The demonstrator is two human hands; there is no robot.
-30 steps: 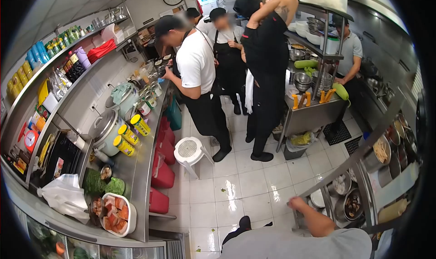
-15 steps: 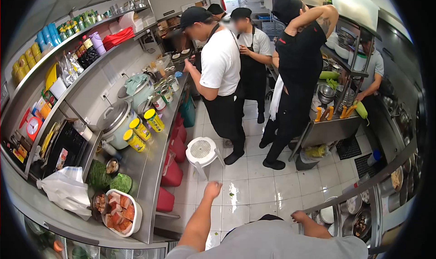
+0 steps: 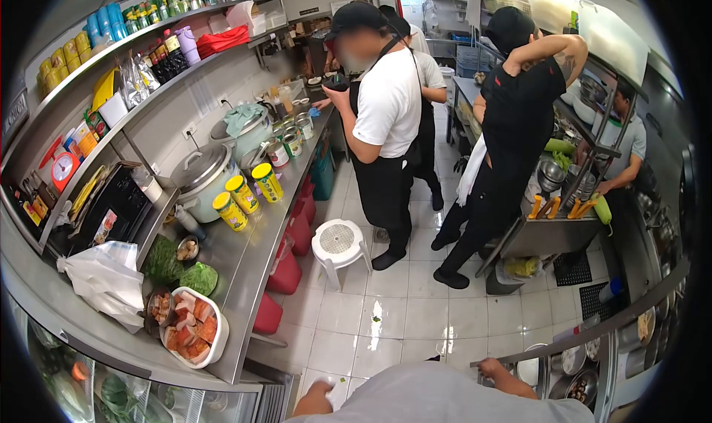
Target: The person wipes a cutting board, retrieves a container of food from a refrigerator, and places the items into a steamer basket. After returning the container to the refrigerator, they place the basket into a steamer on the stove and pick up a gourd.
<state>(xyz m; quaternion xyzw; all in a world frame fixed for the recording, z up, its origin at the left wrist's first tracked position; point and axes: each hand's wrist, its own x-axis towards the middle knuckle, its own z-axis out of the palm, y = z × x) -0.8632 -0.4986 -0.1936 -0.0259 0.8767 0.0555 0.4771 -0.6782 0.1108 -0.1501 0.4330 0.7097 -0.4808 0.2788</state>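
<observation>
At the bottom, my left hand (image 3: 320, 389) hangs low over the white tiled floor, left of my grey shirt; it is smeared and its fingers are not clear. On the right, my right hand (image 3: 489, 367) is at the end of a metal rail (image 3: 519, 355), beside steel pots (image 3: 574, 358); its fingers look curled, and whether they grip the rail is unclear. Left of me, a steel counter (image 3: 241, 275) bears a white tub of orange-red and pale pieces (image 3: 194, 330), leafy greens (image 3: 199, 279) and yellow cans (image 3: 231, 212).
A white stool (image 3: 341, 243) stands on the floor ahead. Beyond it are people in black aprons or black clothes, one holding a dark object (image 3: 335, 82). Another person works at the right. Red bins (image 3: 284, 267) sit under the counter; shelves line the left wall.
My left hand has dropped and drawn back towards my body. The view has shifted slightly. The person in the white shirt has turned and raised the dark object.
</observation>
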